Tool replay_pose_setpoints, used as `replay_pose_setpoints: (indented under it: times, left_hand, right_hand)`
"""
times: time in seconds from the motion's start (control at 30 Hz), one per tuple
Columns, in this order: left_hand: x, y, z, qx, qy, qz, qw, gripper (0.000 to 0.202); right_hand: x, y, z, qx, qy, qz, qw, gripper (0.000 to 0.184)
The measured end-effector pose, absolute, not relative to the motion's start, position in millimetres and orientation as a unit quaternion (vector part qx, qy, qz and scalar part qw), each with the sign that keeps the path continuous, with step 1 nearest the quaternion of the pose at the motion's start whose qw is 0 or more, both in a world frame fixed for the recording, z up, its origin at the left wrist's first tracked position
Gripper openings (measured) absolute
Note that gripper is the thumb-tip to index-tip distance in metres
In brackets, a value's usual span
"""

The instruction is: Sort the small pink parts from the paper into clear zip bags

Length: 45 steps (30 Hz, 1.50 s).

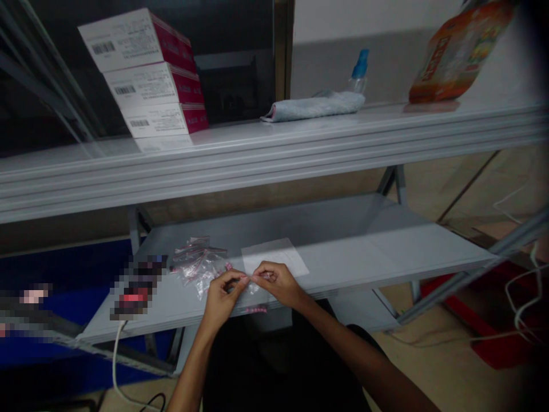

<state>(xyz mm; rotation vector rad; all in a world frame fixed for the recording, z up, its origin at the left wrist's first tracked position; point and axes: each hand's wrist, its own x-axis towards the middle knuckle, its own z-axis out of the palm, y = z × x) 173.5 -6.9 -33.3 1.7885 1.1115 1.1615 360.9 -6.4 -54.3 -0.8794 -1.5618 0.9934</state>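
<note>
Above the front edge of the lower grey shelf, my left hand (226, 288) and my right hand (278, 281) meet, thumb and fingers of each pinched together. Between them hangs a small clear plastic bag (254, 289), held at its upper edge by both hands; its contents are too small to make out. Left of my left hand lies a loose pile of clear zip bags (195, 262) with reddish seal lines. Small pink pieces (229, 266) show beside the pile. Behind my right hand a white sheet (274, 256) lies flat, partly covered by my fingers.
A pink row of small pieces (256, 309) shows below the shelf's front edge. A blurred-out object (139, 289) with a white cable (115, 355) lies at left. The upper shelf (240, 154) carries stacked boxes (143, 74), a folded cloth (315, 107), a spray bottle (359, 71) and an orange pouch (457, 54).
</note>
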Motion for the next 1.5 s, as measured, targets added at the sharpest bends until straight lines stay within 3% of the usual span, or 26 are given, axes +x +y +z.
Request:
replay_pose_setpoints:
  times: [1.5]
  left_hand:
    - [174.6,-8.9,-29.8,0.672,0.433,0.489,0.348,0.018]
  right_hand:
    - [358.9,-8.1,-53.8,-0.363,-0.596,0.47,0.54,0.032]
